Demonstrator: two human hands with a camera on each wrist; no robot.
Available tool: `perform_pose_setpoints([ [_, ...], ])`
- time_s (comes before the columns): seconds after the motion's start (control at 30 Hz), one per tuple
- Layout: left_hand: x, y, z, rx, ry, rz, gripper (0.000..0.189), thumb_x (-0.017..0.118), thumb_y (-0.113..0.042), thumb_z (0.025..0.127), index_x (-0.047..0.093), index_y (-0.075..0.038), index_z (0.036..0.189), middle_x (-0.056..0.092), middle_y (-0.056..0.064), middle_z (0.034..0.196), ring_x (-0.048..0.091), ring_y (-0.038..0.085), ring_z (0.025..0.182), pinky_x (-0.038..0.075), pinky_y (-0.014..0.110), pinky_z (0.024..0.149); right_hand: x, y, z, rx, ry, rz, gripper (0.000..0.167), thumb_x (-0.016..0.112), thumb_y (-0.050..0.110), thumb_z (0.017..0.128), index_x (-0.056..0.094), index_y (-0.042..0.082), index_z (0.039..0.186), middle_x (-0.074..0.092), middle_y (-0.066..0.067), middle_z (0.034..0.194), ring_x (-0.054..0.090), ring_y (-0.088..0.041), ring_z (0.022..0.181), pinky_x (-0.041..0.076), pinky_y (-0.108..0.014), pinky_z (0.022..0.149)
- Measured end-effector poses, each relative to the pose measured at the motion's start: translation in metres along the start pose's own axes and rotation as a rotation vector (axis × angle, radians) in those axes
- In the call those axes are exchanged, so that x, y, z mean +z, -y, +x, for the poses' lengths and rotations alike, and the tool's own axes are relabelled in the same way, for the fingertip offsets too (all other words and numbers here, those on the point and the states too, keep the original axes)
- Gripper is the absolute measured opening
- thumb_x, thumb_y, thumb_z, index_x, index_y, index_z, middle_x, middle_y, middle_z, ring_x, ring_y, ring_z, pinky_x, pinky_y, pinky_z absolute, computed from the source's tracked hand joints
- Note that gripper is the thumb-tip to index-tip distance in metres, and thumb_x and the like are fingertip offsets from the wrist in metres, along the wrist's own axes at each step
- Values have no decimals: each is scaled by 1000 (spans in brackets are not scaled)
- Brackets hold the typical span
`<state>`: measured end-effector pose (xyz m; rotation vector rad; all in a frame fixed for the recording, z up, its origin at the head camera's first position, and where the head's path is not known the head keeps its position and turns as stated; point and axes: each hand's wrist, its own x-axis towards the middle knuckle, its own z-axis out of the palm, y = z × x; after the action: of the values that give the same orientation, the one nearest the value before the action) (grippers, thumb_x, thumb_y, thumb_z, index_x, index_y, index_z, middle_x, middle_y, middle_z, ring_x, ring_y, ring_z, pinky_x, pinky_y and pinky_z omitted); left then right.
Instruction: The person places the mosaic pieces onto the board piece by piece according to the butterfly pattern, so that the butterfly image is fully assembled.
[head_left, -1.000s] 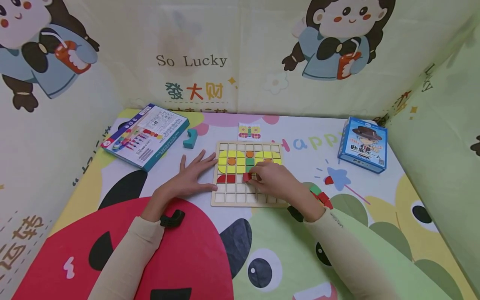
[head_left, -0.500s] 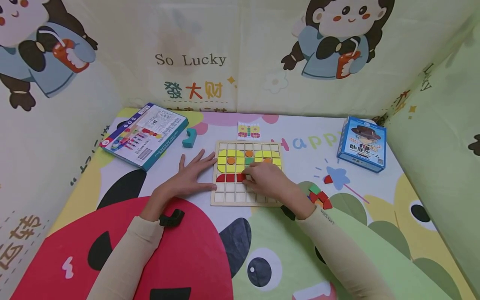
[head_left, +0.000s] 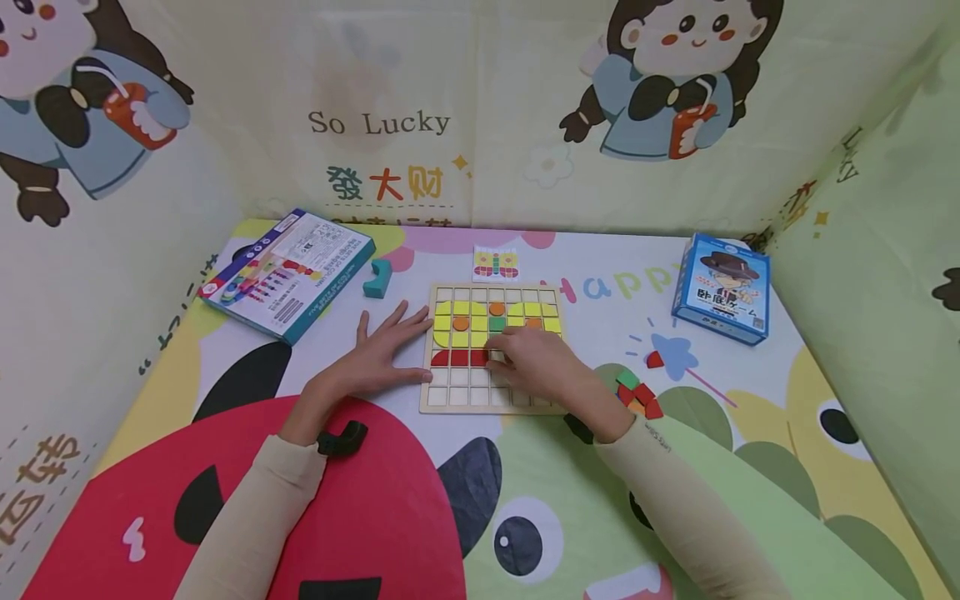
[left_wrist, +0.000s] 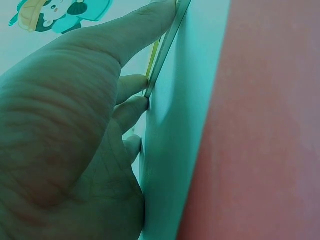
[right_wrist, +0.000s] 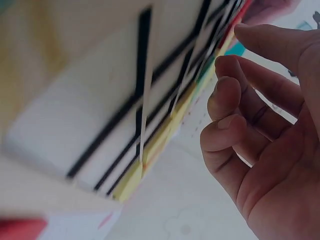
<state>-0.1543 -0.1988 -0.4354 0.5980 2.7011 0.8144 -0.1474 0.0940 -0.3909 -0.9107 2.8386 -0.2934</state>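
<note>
A wooden grid board (head_left: 465, 409) lies on the table, with yellow, orange and green tiles in its upper rows. A row of red tiles (head_left: 460, 358) sits below the yellow ones at left. My left hand (head_left: 378, 358) is spread flat, its fingertips at the board's left edge; the left wrist view shows the thumb and fingers along that edge (left_wrist: 162, 57). Over the board's middle, my right hand (head_left: 540, 362) has its fingertips at the right end of the red row. Its fingers (right_wrist: 225, 132) are loosely bent in the right wrist view, with a gap between thumb and forefinger.
A butterfly pattern card (head_left: 495, 265) lies behind the board. Loose tiles (head_left: 637, 392) are piled by the right forearm. A game box (head_left: 288, 275) and a teal curved block (head_left: 377, 278) are at back left, a blue box (head_left: 722, 287) at back right.
My right hand has brought a red square tile left and down into the red row, beside the other red tiles, and its grip has loosened. The left hand stays at the board's edge.
</note>
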Motion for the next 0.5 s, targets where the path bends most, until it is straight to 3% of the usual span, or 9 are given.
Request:
perform_pose_setpoints([
  [0.27, 0, -1, 1, -1, 10, -3, 99, 83, -50, 86, 33, -25, 168, 21, 3, 180, 1, 35, 169, -18, 77, 123, -14, -26, -31, 89, -41, 54, 33, 80, 32, 96, 77, 15, 124, 69, 1, 88, 58, -15, 79, 50, -26, 67],
  [0.5, -1, -1, 0, -6, 5, -2, 101, 84, -49, 84, 33, -24, 168, 21, 5, 180, 2, 37, 169, -18, 77, 123, -16, -67, -68, 177, -65, 115, 33, 79, 27, 96, 77, 10, 124, 70, -1, 86, 56, -14, 73, 49, -25, 63],
])
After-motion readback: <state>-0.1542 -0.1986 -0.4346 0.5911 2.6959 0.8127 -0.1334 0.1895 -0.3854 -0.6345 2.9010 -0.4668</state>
